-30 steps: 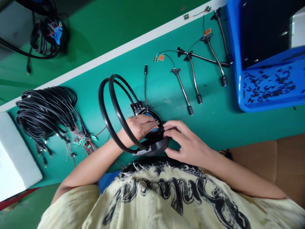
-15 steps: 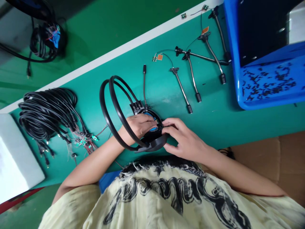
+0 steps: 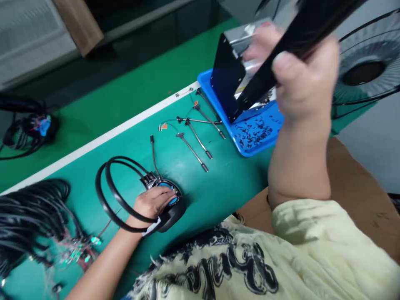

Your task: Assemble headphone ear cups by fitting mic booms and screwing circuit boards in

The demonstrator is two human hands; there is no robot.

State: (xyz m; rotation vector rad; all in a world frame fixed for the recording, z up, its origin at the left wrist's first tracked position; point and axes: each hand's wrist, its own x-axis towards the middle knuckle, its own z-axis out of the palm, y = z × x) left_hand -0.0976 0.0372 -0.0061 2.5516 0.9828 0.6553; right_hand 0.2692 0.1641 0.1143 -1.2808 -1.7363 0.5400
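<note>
A black headset (image 3: 109, 183) lies on the green bench, its double headband looping around my left wrist. My left hand (image 3: 153, 204) is closed at the opened earcup (image 3: 173, 218), with fingertips pressed onto the blue round part inside. What lies under those fingertips is hidden. A thin boom microphone (image 3: 154, 154) sticks out from the same earcup. Raised at the upper right, my right hand (image 3: 308, 79) grips a long black tool, apparently an electric screwdriver (image 3: 300, 33), blurred by motion. Its narrow end points down toward the metal box in the blue tray.
A blue tray (image 3: 245, 150) holds small black screws (image 3: 256, 133) and a black-and-silver box (image 3: 226, 75). Several boom microphones (image 3: 195, 154) with wires lie left of it. Bundled black cables (image 3: 34, 212) cover the left side. A fan (image 3: 365, 71) stands at right.
My right hand has left the earcup and risen to the upper right, now gripping the black tool. My left hand stays on the earcup. The view has swung right.
</note>
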